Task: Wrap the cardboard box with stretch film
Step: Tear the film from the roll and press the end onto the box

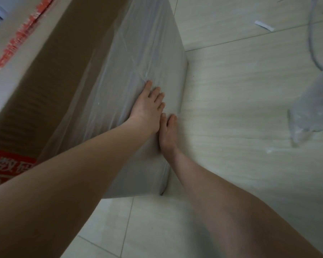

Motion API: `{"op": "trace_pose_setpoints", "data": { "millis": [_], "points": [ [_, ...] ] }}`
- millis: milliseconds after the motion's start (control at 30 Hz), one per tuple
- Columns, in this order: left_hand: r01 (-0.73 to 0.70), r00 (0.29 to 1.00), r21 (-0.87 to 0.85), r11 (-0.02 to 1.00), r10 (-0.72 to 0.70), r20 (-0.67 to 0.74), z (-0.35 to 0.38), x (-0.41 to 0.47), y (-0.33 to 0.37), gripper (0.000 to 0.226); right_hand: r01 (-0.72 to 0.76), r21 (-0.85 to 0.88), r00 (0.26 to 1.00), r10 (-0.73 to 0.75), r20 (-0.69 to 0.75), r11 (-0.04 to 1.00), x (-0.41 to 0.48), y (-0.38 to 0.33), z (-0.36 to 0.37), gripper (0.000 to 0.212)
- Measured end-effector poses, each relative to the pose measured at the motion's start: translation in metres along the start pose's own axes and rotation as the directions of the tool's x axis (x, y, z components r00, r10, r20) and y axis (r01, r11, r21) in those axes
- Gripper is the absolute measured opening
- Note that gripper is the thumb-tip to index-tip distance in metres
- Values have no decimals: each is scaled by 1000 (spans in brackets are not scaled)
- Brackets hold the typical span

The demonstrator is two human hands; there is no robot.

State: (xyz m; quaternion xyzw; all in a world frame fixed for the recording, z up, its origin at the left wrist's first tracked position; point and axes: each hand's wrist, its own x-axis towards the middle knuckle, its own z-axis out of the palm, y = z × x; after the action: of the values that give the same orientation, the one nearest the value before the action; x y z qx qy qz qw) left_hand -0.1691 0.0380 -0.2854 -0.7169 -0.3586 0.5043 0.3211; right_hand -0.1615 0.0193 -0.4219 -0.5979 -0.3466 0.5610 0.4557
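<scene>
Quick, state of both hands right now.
Left hand: open, flat on the stretch film over the cardboard box.
Right hand: open, pressing the film beside it.

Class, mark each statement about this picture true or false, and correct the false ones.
1. The left hand and the right hand both lie flat on the stretch film on the side of the cardboard box. True.
2. The box stands on a wooden table. False: it stands on a pale tiled floor.
3. The right hand grips a roll of film. False: its fingers are straight and hold nothing.
4. A loose bundle of clear plastic lies on the floor right of the box. True.
5. The box bears no red. False: red tape runs along its top.
</scene>
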Motion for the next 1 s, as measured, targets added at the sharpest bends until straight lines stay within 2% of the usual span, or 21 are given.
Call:
{"op": "trace_pose_setpoints", "data": {
  "millis": [200, 400, 600, 633, 700, 767, 800, 867, 1000],
  "points": [
    [-14, 1000, 13, 1000, 14, -2, -1, 0, 2, 59, -95, 18, 987, 96, -128, 995, 28, 9, -3, 53],
    [-5, 1000, -10, 1000, 5, -1, -1, 0, 2, 60, -130, -20, 949, 119, -294, 991, 34, 0, -4, 58],
    [-4, 1000, -5, 1000, 4, 7, -1, 1, 2, 63, -146, -112, 977, 126, -175, 983, 47, 3, -15, 46],
    [-4, 1000, -3, 1000, 4, 7, -1, 1, 2, 62, -146, -148, 974, 115, -195, 978, 47, 3, -19, 45],
    [-4, 1000, -2, 1000, 4, 11, -2, 1, 2, 61, -152, -227, 941, 70, -332, 962, 48, 3, -33, 45],
    [-3, 1000, -9, 1000, 3, 10, -2, 1, 2, 60, -156, -229, 884, 33, -465, 961, 47, 4, -51, 49],
    [0, 1000, -16, 1000, 0, 7, -3, 1, 2, 59, -146, -212, 874, 25, -485, 966, 47, 4, -58, 53],
    [7, 1000, -25, 1000, -7, 3, -4, 0, 2, 59, -122, -144, 898, 47, -437, 982, 48, 3, -60, 60],
    [12, 1000, -13, 1000, -12, -8, -6, 1, 0, 58, -51, -68, 976, 35, -214, 996, 41, 1, -44, 71]
  ]
}}
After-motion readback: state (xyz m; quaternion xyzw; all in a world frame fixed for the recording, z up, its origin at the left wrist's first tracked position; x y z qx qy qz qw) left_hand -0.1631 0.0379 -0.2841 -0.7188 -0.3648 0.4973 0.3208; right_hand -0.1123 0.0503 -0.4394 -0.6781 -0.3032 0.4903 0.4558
